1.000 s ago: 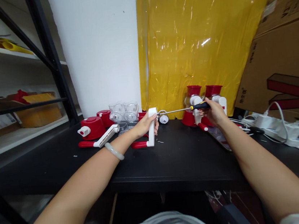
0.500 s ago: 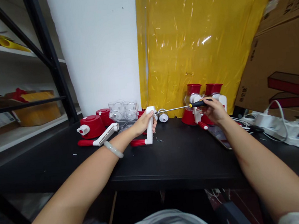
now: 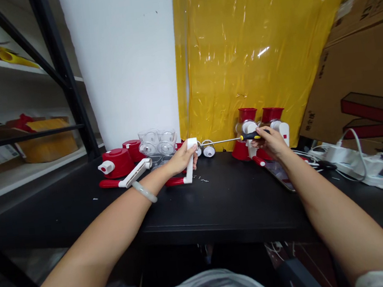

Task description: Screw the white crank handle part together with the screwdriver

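Observation:
My left hand point(image 3: 181, 158) is closed round a white crank handle point(image 3: 189, 171) with a red grip point(image 3: 175, 181), held upright just above the black table. In my right hand point(image 3: 272, 142) is a screwdriver point(image 3: 250, 135) with a black and yellow handle, its long shaft lying level and pointing left. The tip reaches the upper part of the crank handle; my left fingers partly hide the contact. Several small screws point(image 3: 201, 178) lie on the table below. To the left lies a second crank handle point(image 3: 135, 172), white with a red grip.
Red housings point(image 3: 117, 163) and clear plastic cups point(image 3: 158, 141) stand at the back left. Two red and white rotary graters point(image 3: 248, 129) stand behind my right hand, near a flat tablet-like device point(image 3: 279, 177). A power strip point(image 3: 354, 160) with white cables lies at right.
My right hand and the screwdriver have shifted slightly left. The crank handle in my left hand has tilted a little and also moved slightly left.

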`<act>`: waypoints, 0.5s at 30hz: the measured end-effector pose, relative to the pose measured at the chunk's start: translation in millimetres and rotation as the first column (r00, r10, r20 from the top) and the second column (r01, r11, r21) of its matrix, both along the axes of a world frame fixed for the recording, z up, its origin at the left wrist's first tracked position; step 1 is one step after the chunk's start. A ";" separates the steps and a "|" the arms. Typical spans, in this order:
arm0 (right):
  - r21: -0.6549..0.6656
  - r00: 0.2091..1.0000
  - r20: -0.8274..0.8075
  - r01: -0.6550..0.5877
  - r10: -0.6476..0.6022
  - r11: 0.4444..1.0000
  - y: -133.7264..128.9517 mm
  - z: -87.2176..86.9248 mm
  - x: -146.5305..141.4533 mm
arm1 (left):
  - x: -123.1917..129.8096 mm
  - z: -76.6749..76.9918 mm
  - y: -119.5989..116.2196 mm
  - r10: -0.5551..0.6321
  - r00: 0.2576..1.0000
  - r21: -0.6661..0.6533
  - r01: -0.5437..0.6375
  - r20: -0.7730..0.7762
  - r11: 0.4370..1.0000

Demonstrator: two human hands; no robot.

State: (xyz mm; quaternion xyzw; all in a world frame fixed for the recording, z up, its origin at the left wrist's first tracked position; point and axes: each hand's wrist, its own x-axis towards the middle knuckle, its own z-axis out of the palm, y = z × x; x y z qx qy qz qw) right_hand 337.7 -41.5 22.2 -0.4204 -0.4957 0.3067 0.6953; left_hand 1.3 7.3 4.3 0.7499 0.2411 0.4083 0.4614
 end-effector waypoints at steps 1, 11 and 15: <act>-0.010 1.000 0.010 0.005 -0.005 1.000 0.7 -0.5 -0.1 | -0.1 -0.6 0.2 0.003 1.000 0.025 -0.003 -0.001 1.000; -0.044 0.985 0.144 0.107 -0.100 0.993 6.2 -8.9 5.1 | -3.9 0.5 -3.3 0.127 0.990 0.332 -0.100 -0.063 0.938; -0.044 0.979 0.166 0.127 -0.118 0.991 6.1 -10.2 8.7 | -6.7 -0.1 -3.6 0.165 0.977 0.432 -0.091 -0.137 0.897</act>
